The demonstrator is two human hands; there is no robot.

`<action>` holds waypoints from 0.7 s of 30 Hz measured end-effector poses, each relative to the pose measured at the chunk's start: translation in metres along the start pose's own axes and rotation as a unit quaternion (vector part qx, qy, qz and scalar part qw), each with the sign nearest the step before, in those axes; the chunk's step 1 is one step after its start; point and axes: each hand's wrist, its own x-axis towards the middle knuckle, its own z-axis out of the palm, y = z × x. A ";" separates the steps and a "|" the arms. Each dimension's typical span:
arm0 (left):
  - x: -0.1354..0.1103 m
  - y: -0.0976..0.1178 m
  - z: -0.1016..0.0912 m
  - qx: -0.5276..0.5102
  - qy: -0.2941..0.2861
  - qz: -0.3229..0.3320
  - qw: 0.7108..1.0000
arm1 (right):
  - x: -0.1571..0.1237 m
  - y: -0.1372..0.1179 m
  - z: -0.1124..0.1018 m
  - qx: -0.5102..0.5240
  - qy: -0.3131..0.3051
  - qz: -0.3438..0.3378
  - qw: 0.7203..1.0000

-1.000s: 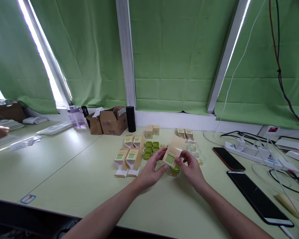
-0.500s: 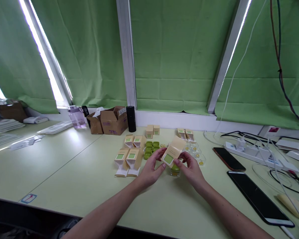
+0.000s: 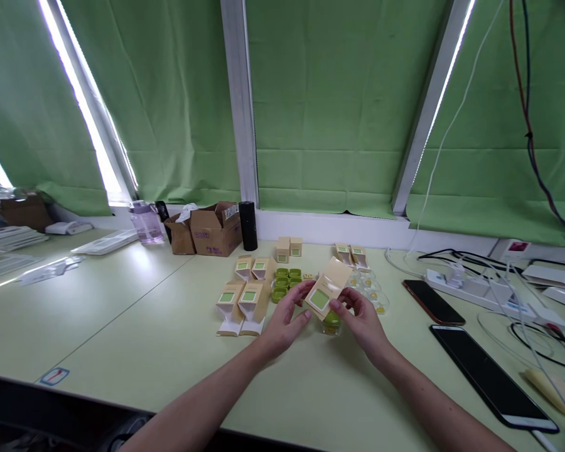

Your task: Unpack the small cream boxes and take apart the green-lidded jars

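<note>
A small cream carton [image 3: 328, 285] with a green square on its face is held tilted above the table, its flap raised. My left hand [image 3: 287, 320] grips its left side, and my right hand [image 3: 360, 317] pinches the lower right edge. Just below the carton stands a glass jar with a green lid [image 3: 331, 322], partly hidden. Several green lids [image 3: 282, 284] sit in rows left of the carton. To the right are clear glass jars [image 3: 371, 285] with something yellow inside. Open cartons [image 3: 252, 295] stand in a group at the left.
Closed cartons [image 3: 289, 247] and two more open ones [image 3: 351, 254] stand farther back. Two phones [image 3: 489, 370] and a power strip [image 3: 480, 290] with tangled cables lie at right. A cardboard box [image 3: 214, 231], a black cylinder [image 3: 248, 226] and a purple bottle [image 3: 145, 223] line the back left.
Almost nothing differs. Both hands still hold the carton in the same place, with only a very slight shift of the view.
</note>
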 end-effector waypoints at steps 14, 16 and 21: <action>0.000 0.001 0.001 0.012 -0.001 -0.001 1.000 | 0.001 0.000 -0.002 0.035 -0.002 0.025 0.999; -0.001 -0.001 0.000 -0.003 -0.011 -0.003 1.000 | 0.002 -0.005 -0.002 0.073 -0.001 0.038 0.997; -0.001 -0.001 0.000 -0.009 -0.021 -0.005 1.000 | 0.001 -0.013 -0.001 0.117 -0.019 0.062 0.991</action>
